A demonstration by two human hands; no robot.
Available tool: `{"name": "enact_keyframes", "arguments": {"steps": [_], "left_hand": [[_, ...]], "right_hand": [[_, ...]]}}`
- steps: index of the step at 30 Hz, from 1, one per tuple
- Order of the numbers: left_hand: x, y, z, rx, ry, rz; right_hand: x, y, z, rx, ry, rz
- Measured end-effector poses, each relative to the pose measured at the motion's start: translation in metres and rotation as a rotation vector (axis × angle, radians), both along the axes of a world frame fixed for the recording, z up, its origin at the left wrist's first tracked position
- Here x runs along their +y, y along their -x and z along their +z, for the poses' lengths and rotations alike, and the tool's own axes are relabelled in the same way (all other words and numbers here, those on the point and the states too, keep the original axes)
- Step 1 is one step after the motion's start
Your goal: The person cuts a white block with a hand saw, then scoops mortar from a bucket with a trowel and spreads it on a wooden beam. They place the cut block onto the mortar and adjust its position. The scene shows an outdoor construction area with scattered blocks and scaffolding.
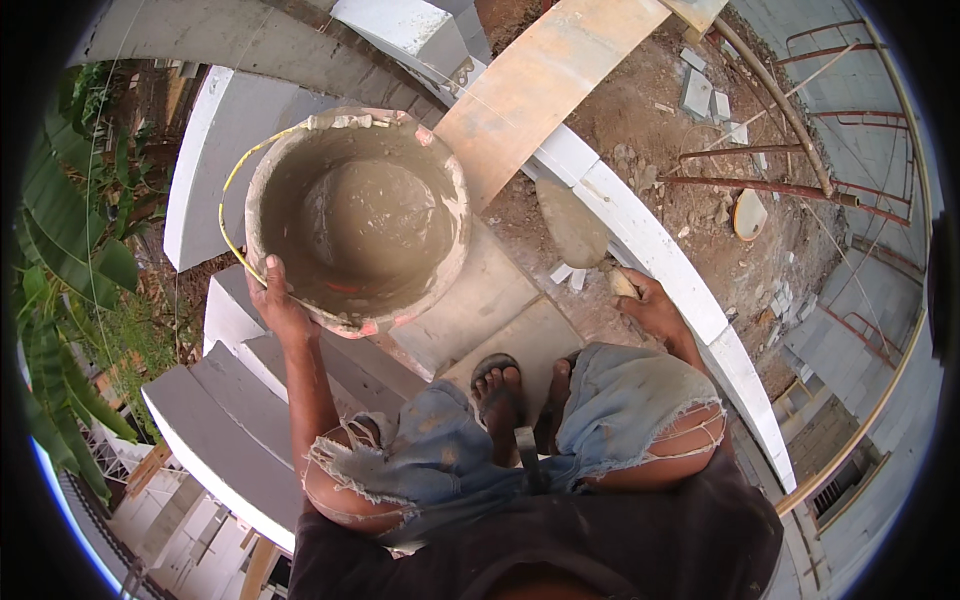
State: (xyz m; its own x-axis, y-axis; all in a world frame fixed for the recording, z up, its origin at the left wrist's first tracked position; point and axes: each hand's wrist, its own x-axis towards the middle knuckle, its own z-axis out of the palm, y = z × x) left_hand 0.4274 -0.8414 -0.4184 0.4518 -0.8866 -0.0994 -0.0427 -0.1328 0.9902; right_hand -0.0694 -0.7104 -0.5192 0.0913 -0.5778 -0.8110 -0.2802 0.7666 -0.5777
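Observation:
A round bucket with a mortar-crusted rim stands in front of me, tilted so its inside shows. Wet grey-brown mortar lies in its bottom. On the near left of the rim is my left hand, its thumb over the edge and its other fingers hidden behind the wall. The yellow handle of the bucket hangs off to the left. My right hand is closed round the pale handle of a trowel, whose mortar-coated blade points away from me, beside the white block wall.
A curved wall of white blocks runs along my right. One wooden board crosses it ahead. Grey-topped white blocks sit at left, near leafy plants. Rusty scaffold bars and rubble lie on the dirt beyond.

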Motion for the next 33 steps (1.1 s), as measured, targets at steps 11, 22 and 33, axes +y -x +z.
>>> {"name": "enact_keyframes", "arguments": {"steps": [11,22,33], "left_hand": [[-0.001,0.007,-0.004,-0.003,-0.033,0.018],[0.005,0.011,-0.007,-0.027,-0.041,0.032],[0.014,0.004,-0.012,-0.058,-0.039,0.049]], "right_hand": [[-0.066,0.008,-0.102,0.661,0.224,0.254],[-0.025,0.036,-0.134,0.872,0.351,0.313],[-0.002,-0.014,-0.054,0.400,0.256,0.076]]}}
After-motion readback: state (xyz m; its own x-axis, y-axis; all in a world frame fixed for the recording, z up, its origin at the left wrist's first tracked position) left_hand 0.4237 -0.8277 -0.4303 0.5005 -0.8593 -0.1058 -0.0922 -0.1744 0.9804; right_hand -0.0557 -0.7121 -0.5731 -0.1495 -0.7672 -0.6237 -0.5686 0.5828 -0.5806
